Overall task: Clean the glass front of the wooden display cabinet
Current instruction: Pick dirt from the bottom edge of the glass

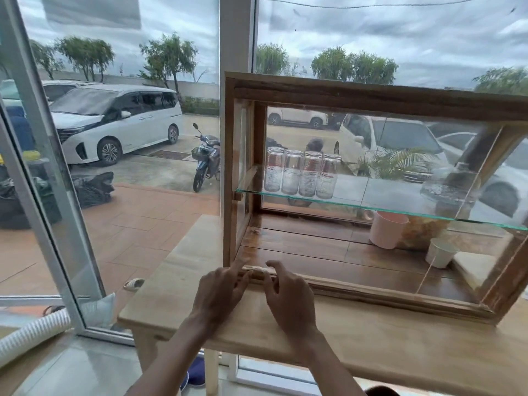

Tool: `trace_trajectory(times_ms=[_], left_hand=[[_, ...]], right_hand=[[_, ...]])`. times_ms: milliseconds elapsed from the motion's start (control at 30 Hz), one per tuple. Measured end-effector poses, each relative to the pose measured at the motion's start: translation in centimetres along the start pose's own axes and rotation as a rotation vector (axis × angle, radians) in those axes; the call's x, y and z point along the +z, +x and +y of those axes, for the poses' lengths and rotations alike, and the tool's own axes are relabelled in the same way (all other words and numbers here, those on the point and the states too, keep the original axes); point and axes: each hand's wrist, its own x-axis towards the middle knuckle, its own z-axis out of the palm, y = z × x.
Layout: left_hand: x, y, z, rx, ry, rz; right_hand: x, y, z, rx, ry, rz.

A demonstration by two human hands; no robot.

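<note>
Both hands reach to the lower left corner of the cabinet (371, 92), which stands on a pale wooden table (371, 347) before a large window, its long axis running left to right and its open front facing the viewer. The left hand (220, 292) is loosely open, fingers spread, fingertips touching the bottom front rail (371, 295); it holds nothing. The right hand (288, 298) is likewise open and empty, fingers curled onto the same rail, just beside the left. Inside, a glass shelf (371, 208) carries four upturned drinking glasses (303, 174) in a row. On the cabinet floor stand a pink cup (387, 230) and a smaller pale cup (441, 252); their contents cannot be seen.
</note>
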Motion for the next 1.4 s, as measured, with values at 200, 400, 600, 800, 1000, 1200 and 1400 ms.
trace_trajectory(times_ms=[200,400,600,800,1000,1200,1400], left_hand=[[1.7,0.7,-0.7,-0.084,-0.094,-0.027],[2.3,0.9,-0.8,-0.112,-0.11,-0.091],[2.0,1.1,-0.7,-0.118,-0.117,-0.105],[1.7,0.9,-0.5,-0.082,-0.143,-0.044],[1.6,0.9,-0.5,-0.059,-0.163,-0.033],[1.4,1.0,-0.5,-0.039,-0.151,0.006],[1.4,1.0,-0.5,-0.061,-0.147,0.059]], right_hand=[[1.2,0.9,0.2,0.008,-0.067,-0.186],[1.1,1.1,0.2,0.035,-0.077,-0.224],[1.1,1.2,0.3,0.056,-0.095,-0.239],[1.0,1.1,0.2,0.064,-0.06,-0.186],[0.8,1.1,0.0,0.076,-0.027,-0.16],[0.8,1.1,-0.1,0.066,-0.029,-0.107],[0.8,1.1,0.0,0.065,-0.032,-0.083]])
